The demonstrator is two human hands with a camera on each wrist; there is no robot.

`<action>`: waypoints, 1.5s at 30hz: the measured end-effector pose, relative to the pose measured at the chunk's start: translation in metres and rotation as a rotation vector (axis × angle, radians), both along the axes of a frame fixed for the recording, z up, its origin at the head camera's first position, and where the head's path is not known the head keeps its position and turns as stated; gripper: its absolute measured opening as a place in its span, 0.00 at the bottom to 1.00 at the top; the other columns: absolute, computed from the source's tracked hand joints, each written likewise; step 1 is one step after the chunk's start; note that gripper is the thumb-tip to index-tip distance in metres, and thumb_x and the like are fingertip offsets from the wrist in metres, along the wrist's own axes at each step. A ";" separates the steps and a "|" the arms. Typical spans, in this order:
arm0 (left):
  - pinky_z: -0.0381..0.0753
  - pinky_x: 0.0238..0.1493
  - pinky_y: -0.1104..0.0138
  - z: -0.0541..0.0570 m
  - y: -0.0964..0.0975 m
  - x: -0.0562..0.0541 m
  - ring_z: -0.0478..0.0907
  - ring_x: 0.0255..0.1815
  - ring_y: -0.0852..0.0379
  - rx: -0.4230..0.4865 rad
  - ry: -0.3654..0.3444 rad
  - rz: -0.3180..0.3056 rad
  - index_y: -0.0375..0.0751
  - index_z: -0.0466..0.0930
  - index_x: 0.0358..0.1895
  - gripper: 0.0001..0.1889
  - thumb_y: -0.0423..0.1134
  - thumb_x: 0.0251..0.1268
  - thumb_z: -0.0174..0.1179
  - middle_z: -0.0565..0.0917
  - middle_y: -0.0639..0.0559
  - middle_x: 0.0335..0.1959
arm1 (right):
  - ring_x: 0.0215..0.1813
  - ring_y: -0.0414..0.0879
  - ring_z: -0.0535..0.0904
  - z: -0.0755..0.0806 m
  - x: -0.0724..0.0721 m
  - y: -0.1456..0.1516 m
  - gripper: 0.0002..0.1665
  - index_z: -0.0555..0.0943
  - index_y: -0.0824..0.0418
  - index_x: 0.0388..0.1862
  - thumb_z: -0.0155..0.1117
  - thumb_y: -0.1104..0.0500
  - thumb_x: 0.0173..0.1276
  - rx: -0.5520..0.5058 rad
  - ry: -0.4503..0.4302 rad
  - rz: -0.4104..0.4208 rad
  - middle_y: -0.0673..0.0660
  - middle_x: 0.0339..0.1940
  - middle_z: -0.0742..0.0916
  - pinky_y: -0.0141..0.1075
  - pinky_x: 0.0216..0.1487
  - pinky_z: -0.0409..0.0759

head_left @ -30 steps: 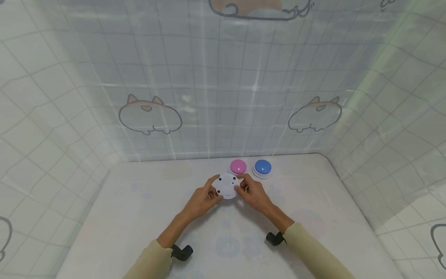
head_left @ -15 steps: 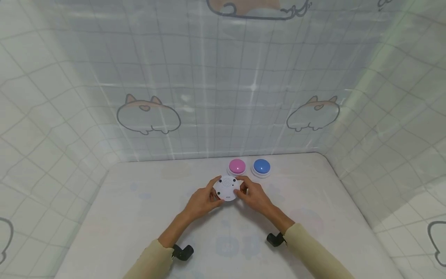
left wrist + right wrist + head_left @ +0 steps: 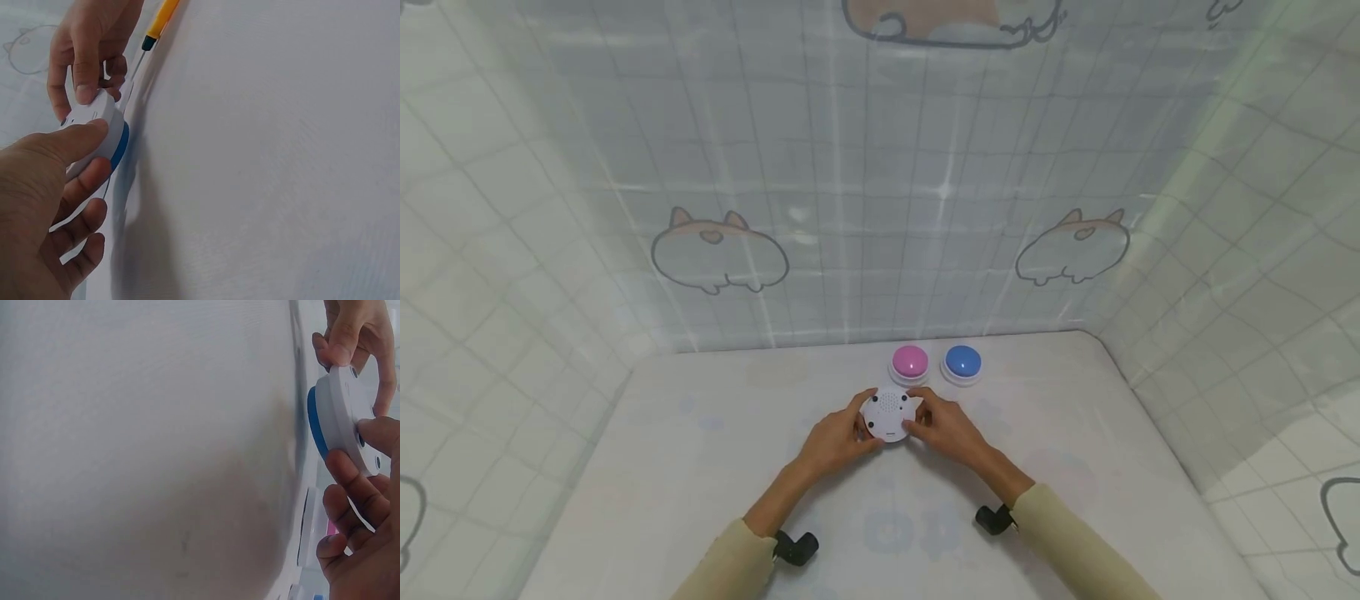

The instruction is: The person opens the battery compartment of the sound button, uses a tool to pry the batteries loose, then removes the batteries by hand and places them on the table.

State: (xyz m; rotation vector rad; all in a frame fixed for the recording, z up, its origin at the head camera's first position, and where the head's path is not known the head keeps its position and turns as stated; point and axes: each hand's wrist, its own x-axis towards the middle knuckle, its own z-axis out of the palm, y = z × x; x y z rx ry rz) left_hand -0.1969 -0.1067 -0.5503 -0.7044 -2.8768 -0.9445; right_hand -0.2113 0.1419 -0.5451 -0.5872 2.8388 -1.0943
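Both hands hold a round white button buzzer (image 3: 890, 421) upside down over the table. Its underside faces up, with speaker holes and small black feet. In the right wrist view its blue dome (image 3: 317, 425) points at the table. My left hand (image 3: 835, 443) grips the left rim between thumb and fingers. At the right rim, my right hand (image 3: 953, 432) pinches it, thumb on the underside and fingers below. In the left wrist view a screwdriver with a yellow handle (image 3: 164, 17) shows beside the right hand, its shaft tip hidden near the buzzer; the head view does not show it.
Just beyond the hands stand a pink button buzzer (image 3: 911, 362) and a blue button buzzer (image 3: 962, 361), side by side on the white-covered table (image 3: 715, 492). Tile-patterned sheeting (image 3: 880, 167) hangs behind and along both sides.
Both hands have drawn the white buzzer slightly toward the body, away from the pink one. Their hold on it looks the same.
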 end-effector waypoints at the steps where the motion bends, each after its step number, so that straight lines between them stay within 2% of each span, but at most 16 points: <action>1: 0.70 0.26 0.71 -0.002 0.000 0.000 0.69 0.24 0.68 -0.006 -0.004 0.000 0.51 0.58 0.77 0.46 0.53 0.57 0.74 0.80 0.63 0.28 | 0.32 0.38 0.75 -0.001 0.000 0.000 0.34 0.70 0.52 0.69 0.71 0.49 0.67 0.010 -0.004 0.003 0.43 0.32 0.82 0.31 0.32 0.76; 12: 0.69 0.25 0.70 -0.007 0.001 -0.002 0.68 0.23 0.66 -0.036 -0.024 0.017 0.51 0.56 0.77 0.48 0.54 0.56 0.74 0.79 0.61 0.28 | 0.30 0.38 0.75 -0.004 -0.001 0.000 0.34 0.70 0.54 0.69 0.71 0.49 0.67 0.039 0.008 0.013 0.43 0.32 0.82 0.31 0.30 0.76; 21: 0.69 0.26 0.67 -0.008 0.005 -0.005 0.68 0.23 0.64 -0.075 -0.009 0.036 0.60 0.51 0.80 0.53 0.64 0.53 0.72 0.74 0.62 0.23 | 0.30 0.37 0.75 -0.002 -0.001 -0.001 0.34 0.71 0.54 0.69 0.71 0.49 0.67 0.054 0.031 0.018 0.42 0.33 0.82 0.31 0.29 0.76; 28: 0.69 0.25 0.67 -0.010 0.005 -0.007 0.68 0.24 0.63 -0.084 -0.023 0.046 0.64 0.54 0.79 0.51 0.66 0.52 0.71 0.73 0.61 0.24 | 0.30 0.36 0.75 0.000 -0.001 -0.001 0.35 0.71 0.55 0.69 0.71 0.49 0.67 0.069 0.041 0.024 0.42 0.32 0.82 0.31 0.30 0.76; 31: 0.68 0.24 0.68 -0.011 0.005 -0.009 0.68 0.24 0.64 -0.079 -0.025 0.051 0.64 0.55 0.79 0.51 0.66 0.52 0.71 0.73 0.61 0.25 | 0.31 0.36 0.74 0.000 -0.001 -0.002 0.36 0.72 0.54 0.69 0.72 0.47 0.66 0.123 0.093 0.015 0.41 0.32 0.81 0.31 0.33 0.75; 37: 0.68 0.25 0.68 -0.012 0.005 -0.011 0.69 0.24 0.65 -0.059 -0.029 0.043 0.63 0.56 0.78 0.51 0.68 0.51 0.70 0.73 0.62 0.25 | 0.37 0.38 0.72 0.002 0.000 -0.003 0.34 0.76 0.49 0.65 0.73 0.40 0.63 0.272 0.258 0.000 0.43 0.35 0.78 0.35 0.41 0.75; 42: 0.68 0.25 0.68 -0.012 0.005 -0.012 0.69 0.24 0.65 -0.055 -0.029 0.047 0.62 0.57 0.78 0.51 0.68 0.51 0.70 0.73 0.62 0.24 | 0.37 0.37 0.73 0.002 0.000 -0.005 0.32 0.79 0.47 0.64 0.71 0.38 0.63 0.381 0.356 0.030 0.43 0.36 0.80 0.36 0.44 0.77; 45: 0.68 0.25 0.68 -0.012 0.006 -0.012 0.68 0.23 0.65 -0.061 -0.027 0.053 0.62 0.57 0.78 0.50 0.68 0.52 0.70 0.73 0.62 0.23 | 0.41 0.40 0.77 0.003 -0.001 -0.006 0.32 0.80 0.48 0.63 0.69 0.37 0.65 0.422 0.396 0.059 0.45 0.41 0.83 0.38 0.47 0.79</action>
